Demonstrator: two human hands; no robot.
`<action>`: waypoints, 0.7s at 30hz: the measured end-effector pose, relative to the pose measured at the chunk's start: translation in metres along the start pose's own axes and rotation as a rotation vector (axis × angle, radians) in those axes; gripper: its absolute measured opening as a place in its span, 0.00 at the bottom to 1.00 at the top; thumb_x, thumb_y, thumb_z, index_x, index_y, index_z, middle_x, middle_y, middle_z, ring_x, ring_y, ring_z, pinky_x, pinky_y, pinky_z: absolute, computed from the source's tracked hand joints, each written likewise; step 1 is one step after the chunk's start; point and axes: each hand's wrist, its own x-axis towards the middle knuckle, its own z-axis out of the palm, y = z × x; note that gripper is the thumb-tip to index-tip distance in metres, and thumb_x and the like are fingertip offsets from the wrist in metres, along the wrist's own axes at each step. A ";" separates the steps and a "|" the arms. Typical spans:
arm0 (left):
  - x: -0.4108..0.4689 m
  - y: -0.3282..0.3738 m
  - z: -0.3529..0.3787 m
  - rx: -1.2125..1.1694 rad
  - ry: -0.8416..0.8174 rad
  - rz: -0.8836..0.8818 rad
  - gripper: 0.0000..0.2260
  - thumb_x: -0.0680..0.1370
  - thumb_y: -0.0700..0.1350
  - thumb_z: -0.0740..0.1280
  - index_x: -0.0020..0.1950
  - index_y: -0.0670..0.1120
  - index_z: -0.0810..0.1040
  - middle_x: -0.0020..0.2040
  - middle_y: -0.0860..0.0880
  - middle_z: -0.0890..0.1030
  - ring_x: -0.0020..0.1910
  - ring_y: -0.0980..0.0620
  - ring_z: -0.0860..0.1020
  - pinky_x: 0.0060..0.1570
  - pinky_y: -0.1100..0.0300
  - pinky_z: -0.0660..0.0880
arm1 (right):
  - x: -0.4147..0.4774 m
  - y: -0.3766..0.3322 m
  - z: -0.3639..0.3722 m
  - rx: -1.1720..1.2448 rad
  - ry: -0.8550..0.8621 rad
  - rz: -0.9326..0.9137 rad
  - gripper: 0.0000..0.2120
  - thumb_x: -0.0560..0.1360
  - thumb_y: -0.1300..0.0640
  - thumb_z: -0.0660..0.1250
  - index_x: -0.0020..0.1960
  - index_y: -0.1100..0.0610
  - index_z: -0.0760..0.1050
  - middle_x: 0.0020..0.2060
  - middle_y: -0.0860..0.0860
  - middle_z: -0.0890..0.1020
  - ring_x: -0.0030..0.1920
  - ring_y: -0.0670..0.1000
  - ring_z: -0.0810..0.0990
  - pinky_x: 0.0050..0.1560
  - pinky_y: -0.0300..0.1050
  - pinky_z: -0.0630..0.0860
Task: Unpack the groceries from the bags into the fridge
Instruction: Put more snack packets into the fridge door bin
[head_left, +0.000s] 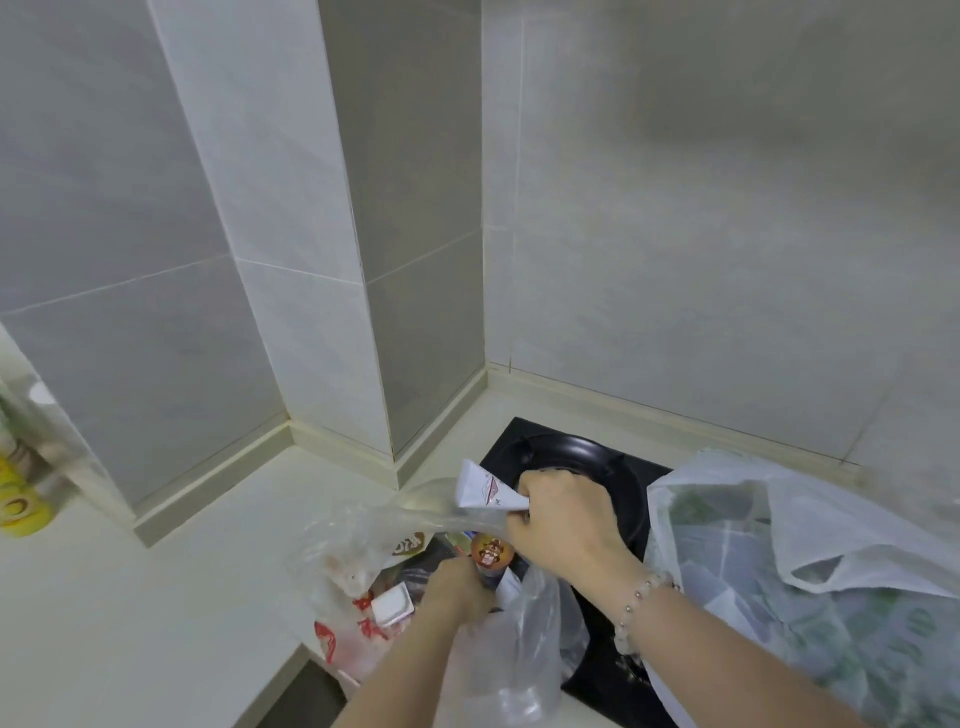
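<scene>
Head view. The left hand (457, 592), reaching inside the clear plastic bag (358, 540), curls round a lidded jar (491, 553). The jar's long axis is upright and its round brown-and-red lid faces the camera. The right hand (566, 514) pinches a folded white paper (483, 488) together with the bag's rim. The paper points up and left from the fingers. Also in the bag are a small white tub (392, 605) and a brown packet (410, 545). The bag rests on the white counter (156, 597), partly over the black gas hob (571, 452). A white-and-green bag (779, 545) stands just to the right, beyond the right forearm. A yellow bottle (21, 512) stands at far left.
</scene>
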 end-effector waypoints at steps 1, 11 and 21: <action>0.000 0.006 0.008 0.001 -0.018 -0.011 0.14 0.78 0.47 0.60 0.58 0.43 0.77 0.59 0.44 0.79 0.58 0.45 0.76 0.54 0.59 0.71 | -0.004 0.002 -0.001 0.000 -0.011 -0.006 0.10 0.74 0.53 0.60 0.37 0.53 0.63 0.37 0.48 0.72 0.37 0.50 0.71 0.36 0.43 0.67; 0.003 0.009 0.034 0.061 -0.114 -0.221 0.19 0.76 0.46 0.63 0.66 0.42 0.72 0.63 0.46 0.76 0.62 0.47 0.74 0.59 0.59 0.71 | -0.015 0.018 0.005 -0.022 -0.092 -0.054 0.11 0.75 0.54 0.59 0.35 0.52 0.61 0.33 0.47 0.68 0.37 0.51 0.71 0.29 0.39 0.60; -0.025 -0.014 -0.017 0.217 0.254 -0.135 0.18 0.79 0.48 0.59 0.67 0.44 0.66 0.65 0.45 0.69 0.63 0.46 0.72 0.57 0.54 0.71 | -0.003 -0.001 0.005 -0.048 -0.085 -0.096 0.13 0.76 0.53 0.59 0.35 0.52 0.59 0.34 0.48 0.69 0.38 0.51 0.69 0.27 0.39 0.57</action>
